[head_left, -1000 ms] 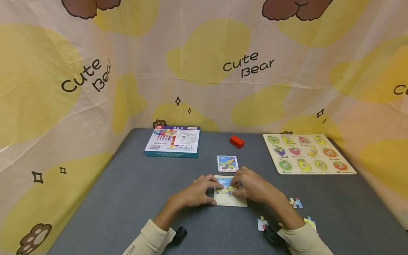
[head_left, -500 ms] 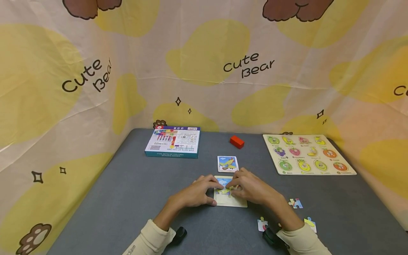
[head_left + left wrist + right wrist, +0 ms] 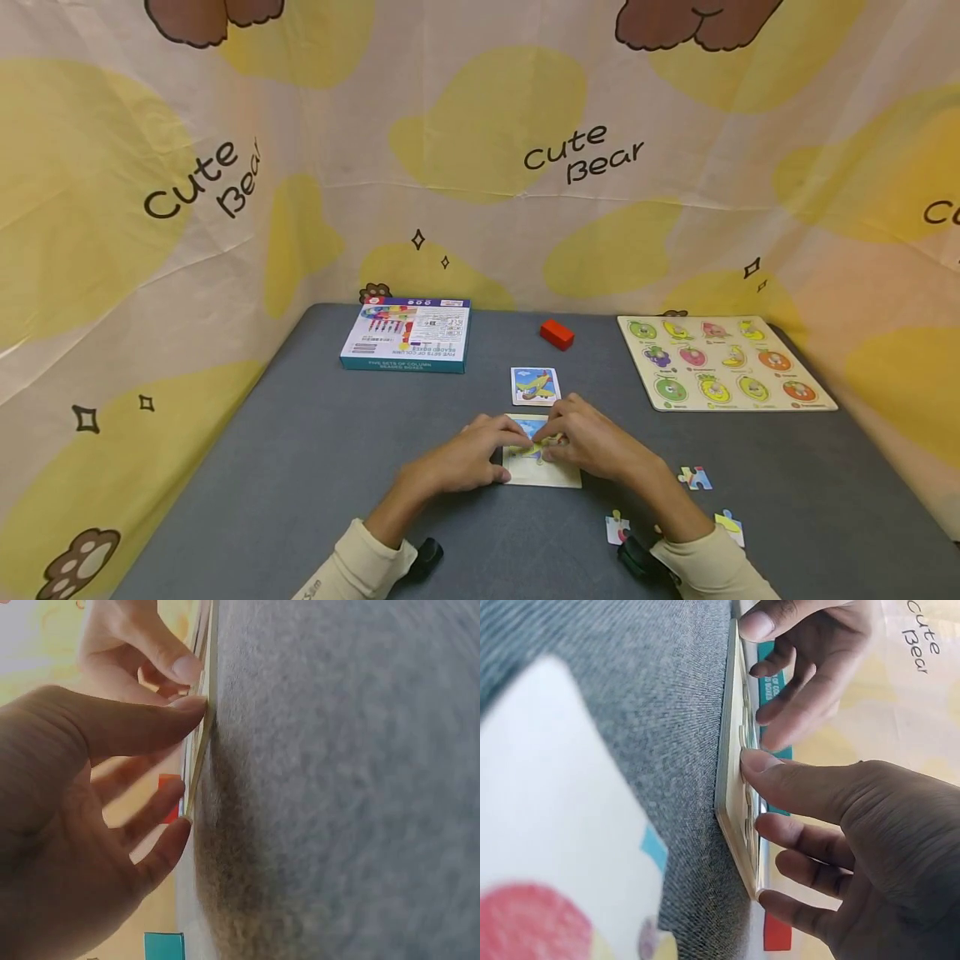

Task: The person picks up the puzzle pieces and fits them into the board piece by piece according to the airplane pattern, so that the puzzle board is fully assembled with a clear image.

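A pale square puzzle board [image 3: 546,477] lies on the grey table, with several airplane-picture jigsaw pieces [image 3: 529,427] in its upper part. My left hand [image 3: 474,454] rests at the board's left side, thumb at the near corner and loosely bent fingers reaching over the pieces. From the right, my right hand [image 3: 597,439] pinches a jigsaw piece low against the board; that piece is mostly hidden by the fingers. In the right wrist view, the right thumb [image 3: 769,766] touches the edge of the pieces. Just beyond the board lies an airplane picture card [image 3: 536,387].
Loose jigsaw pieces [image 3: 695,478] lie to the right, some partly behind the right forearm. A fruit puzzle board [image 3: 727,362] stands farther right. A red block [image 3: 557,335] and a flat teal-sided box [image 3: 405,335] are at the back, before a printed cloth.
My right fingers have shifted slightly left over the pieces. My left fingers have moved a little right, closer to the right hand. The board has stayed in place.
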### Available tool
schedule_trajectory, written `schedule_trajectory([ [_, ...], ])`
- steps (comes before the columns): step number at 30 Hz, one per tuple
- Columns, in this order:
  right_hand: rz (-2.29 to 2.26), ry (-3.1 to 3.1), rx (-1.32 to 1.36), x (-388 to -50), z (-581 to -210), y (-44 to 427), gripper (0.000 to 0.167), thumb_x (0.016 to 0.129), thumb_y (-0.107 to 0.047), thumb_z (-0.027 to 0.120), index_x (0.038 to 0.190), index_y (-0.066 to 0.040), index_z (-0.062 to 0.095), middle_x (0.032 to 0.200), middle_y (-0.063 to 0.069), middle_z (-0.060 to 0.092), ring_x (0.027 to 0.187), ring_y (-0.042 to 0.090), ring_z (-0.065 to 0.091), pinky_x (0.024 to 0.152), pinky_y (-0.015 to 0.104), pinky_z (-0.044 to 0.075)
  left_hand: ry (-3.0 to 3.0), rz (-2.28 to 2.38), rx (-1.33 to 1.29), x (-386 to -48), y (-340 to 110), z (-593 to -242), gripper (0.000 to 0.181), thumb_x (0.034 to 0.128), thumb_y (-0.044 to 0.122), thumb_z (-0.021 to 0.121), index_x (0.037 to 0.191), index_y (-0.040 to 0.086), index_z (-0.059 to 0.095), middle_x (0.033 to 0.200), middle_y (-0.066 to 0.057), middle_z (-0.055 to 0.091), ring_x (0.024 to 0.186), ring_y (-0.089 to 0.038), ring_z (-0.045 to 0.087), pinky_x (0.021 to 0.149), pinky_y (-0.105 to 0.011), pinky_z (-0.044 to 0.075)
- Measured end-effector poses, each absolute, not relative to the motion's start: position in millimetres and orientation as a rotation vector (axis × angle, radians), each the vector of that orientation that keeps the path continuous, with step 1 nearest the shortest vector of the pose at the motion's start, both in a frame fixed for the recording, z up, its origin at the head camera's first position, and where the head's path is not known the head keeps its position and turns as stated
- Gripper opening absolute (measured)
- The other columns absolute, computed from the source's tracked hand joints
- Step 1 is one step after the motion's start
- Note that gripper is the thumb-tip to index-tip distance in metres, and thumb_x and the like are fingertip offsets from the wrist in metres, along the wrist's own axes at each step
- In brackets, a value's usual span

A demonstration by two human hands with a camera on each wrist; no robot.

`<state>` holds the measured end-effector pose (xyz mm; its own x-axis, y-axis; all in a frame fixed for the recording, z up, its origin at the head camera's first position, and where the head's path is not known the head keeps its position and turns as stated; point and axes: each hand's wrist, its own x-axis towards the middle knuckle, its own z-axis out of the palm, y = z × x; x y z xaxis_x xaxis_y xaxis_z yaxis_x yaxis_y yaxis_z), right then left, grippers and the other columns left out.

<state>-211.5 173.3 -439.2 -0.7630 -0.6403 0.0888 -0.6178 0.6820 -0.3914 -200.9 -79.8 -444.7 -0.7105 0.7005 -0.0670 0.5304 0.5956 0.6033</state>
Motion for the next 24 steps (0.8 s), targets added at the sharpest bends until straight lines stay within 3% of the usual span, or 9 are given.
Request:
schedule_trajectory([
  [4,-0.680,2.838,-1.012,-210.5,-439.6,173.5,0.017,0.090,-0.018,0.085,0.107,-0.017,0.084,0.104,-0.003,0.069,0.102,0.016,0.052,0.086,0.038,0.046,2.500,0.736,1.044,-195.3,-75.1,-438.5,0.054,0.0979,0.003,0.068,0.149,0.019,0.063,0.156,0.008,0.054,0.136,-0.020,0.045,0.107,-0.047,0.038],
  [11,-0.705,2.857,-0.989,-210.5,-441.9,174.2,0.020,0.090,-0.022,0.086,0.108,-0.015,0.081,0.104,-0.002,0.069,0.099,0.016,0.052,0.085,0.039,0.047,2.499,0.656,1.093,-194.6,-75.6,-445.3,0.057,0.1017,0.005,0.057,0.156,0.023,0.055,0.163,0.012,0.045,0.142,-0.020,0.040,0.102,-0.043,0.036],
  [17,-0.684,2.860,-1.029,-211.8,-440.7,176.6,0.022,0.089,-0.021,0.087,0.109,-0.014,0.081,0.103,-0.001,0.069,0.099,0.018,0.054,0.085,0.039,0.048,2.500,0.638,1.112,-194.2,-76.0,-446.1,0.058,0.1017,0.008,0.053,0.158,0.024,0.053,0.164,0.008,0.043,0.140,-0.022,0.040,0.098,-0.043,0.036],
  [24,-0.693,2.836,-0.979,-209.5,-435.3,188.2,0.026,0.088,-0.020,0.087,0.113,-0.015,0.080,0.105,-0.002,0.068,0.101,0.018,0.053,0.088,0.042,0.047,2.531,0.591,1.058,-190.8,-73.4,-441.3,0.060,0.1014,0.008,0.053,0.158,0.027,0.053,0.161,0.013,0.044,0.139,-0.019,0.040,0.100,-0.039,0.036],
])
